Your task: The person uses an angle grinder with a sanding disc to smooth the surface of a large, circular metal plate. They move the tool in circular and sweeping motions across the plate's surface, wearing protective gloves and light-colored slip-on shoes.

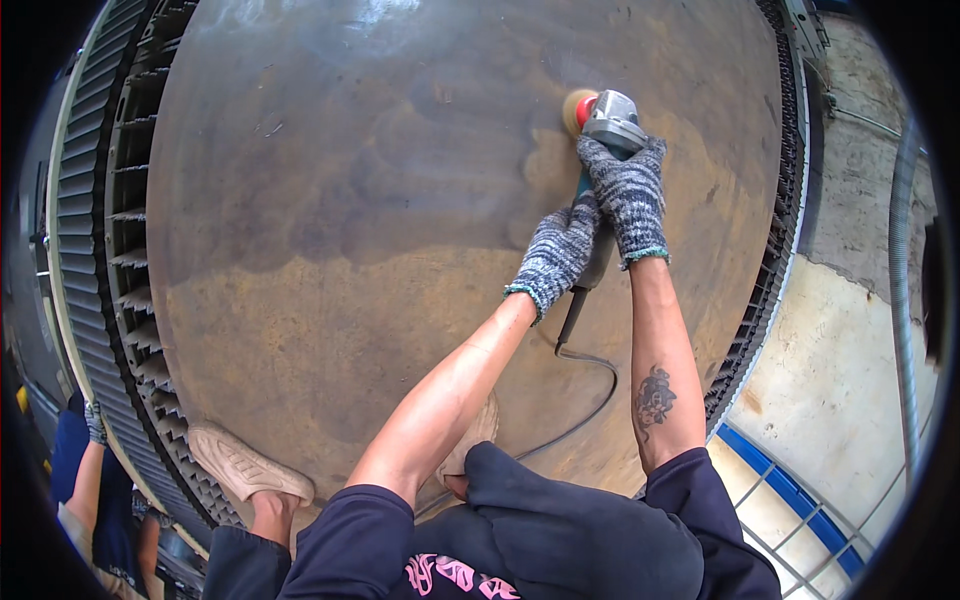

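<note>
Both of my hands wear grey-and-white knitted gloves and grip an angle grinder (614,118) over a large brown metal plate (380,340). My right hand (632,195) wraps round its body just behind the grey metal head. Lower down, my left hand (558,250) is closed round the dark rear handle. A tan round disc (576,112) with a red hub sits at the head's left side, against or very near the plate; its edge looks blurred. The power cord (610,385) leaves the handle's end and curves back over the plate toward my body.
Slatted metal supports (135,300) run along the plate's left edge, beside a ribbed cover (80,210). My shoe (245,460) rests on the plate. Another person (85,470) is at the lower left. At the right are a grey hose (902,280) and a wire grid (800,510).
</note>
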A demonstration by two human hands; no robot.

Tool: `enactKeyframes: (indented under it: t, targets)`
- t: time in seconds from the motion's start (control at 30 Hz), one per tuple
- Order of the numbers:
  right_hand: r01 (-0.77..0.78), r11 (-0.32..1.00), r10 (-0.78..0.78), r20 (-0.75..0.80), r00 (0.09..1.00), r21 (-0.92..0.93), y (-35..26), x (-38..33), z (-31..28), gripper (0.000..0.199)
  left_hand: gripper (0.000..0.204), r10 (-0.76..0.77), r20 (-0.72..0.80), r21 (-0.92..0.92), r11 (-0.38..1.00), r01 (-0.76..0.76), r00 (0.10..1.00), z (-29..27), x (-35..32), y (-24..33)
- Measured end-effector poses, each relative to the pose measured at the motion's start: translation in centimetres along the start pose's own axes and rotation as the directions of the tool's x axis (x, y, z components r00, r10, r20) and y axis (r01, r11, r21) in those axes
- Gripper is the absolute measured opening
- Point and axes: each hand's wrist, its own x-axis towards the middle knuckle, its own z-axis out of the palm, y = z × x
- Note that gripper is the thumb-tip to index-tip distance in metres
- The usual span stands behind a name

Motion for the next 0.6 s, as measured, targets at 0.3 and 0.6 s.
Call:
enactKeyframes:
  t: [0.3, 0.6]
  targets:
    - [-0.015, 1.0, 0.015, -0.018, 1.0, -0.017, -0.1, 3.7, -0.8, 0.112, 0.07, -0.046, 0.011, 0.048, 0.998, 0.045, 0.999, 0.8, 2.3, 2.8]
    - [0.054, 0.998, -0.054, 0.019, 0.998, 0.023, -1.9, 2.0, 0.9, 0.101, 0.065, -0.061, -0.066, 0.003, 0.998, 0.061, 0.996, -1.2, 2.0, 1.6]
